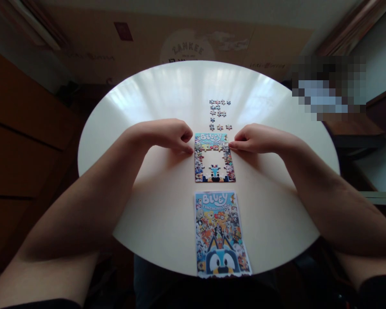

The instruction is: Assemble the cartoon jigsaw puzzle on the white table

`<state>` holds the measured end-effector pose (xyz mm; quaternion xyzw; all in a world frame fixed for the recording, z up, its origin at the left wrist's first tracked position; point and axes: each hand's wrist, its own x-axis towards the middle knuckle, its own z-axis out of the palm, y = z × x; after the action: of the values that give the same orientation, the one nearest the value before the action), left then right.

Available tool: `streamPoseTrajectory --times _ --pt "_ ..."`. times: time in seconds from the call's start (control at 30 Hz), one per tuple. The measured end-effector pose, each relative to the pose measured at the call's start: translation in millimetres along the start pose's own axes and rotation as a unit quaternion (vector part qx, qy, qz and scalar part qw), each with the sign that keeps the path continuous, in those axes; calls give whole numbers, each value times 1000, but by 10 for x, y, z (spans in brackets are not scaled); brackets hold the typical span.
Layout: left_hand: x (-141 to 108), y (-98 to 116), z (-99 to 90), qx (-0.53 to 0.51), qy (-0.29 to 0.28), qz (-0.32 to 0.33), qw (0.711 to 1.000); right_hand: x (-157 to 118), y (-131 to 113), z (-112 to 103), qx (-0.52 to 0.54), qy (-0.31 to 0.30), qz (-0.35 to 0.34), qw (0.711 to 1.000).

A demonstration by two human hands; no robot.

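Note:
A partly assembled jigsaw puzzle (198,169) lies flat on the white oval table, with its top band and frame joined around an open middle. A blue dog-head section (215,171) rises from its lower edge. My left hand (170,135) is closed, fingers curled and fingertips at the puzzle's left edge. Against the right edge press the thumb and finger of my right hand (260,138), its other fingers folded in. Just beyond the puzzle, several loose puzzle pieces (218,113) sit in rough rows.
Below the puzzle, a printed Bluey picture sheet (221,231) reaches the near rim of the table (154,231). Cardboard with lettering (141,47) stands behind the table. Wooden drawers (13,159) are at left, and a blurred-out patch (324,94) is at right.

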<state>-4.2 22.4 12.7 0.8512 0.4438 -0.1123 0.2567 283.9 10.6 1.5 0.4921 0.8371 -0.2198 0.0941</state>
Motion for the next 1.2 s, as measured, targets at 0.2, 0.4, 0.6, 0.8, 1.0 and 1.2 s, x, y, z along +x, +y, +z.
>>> streamPoseTrajectory --times 0.2,0.4,0.6,0.8,1.0,1.2 --pt "-4 5 -1 8 -2 -1 1000 -11 -19 -8 -2 -1 1 1000" --pt "2 24 3 20 4 -7 1000 -6 -15 -3 2 1 1 1000" --pt "11 16 7 19 6 0 1000 0 -10 5 3 2 -1 1000" --pt "-12 36 4 19 5 2 1000 -8 -45 4 13 0 8 1000" --pt "-15 34 8 31 9 0 999 0 -56 8 14 5 -8 1000" --pt "-33 38 -1 23 7 5 1000 -11 -66 8 20 5 2 1000"
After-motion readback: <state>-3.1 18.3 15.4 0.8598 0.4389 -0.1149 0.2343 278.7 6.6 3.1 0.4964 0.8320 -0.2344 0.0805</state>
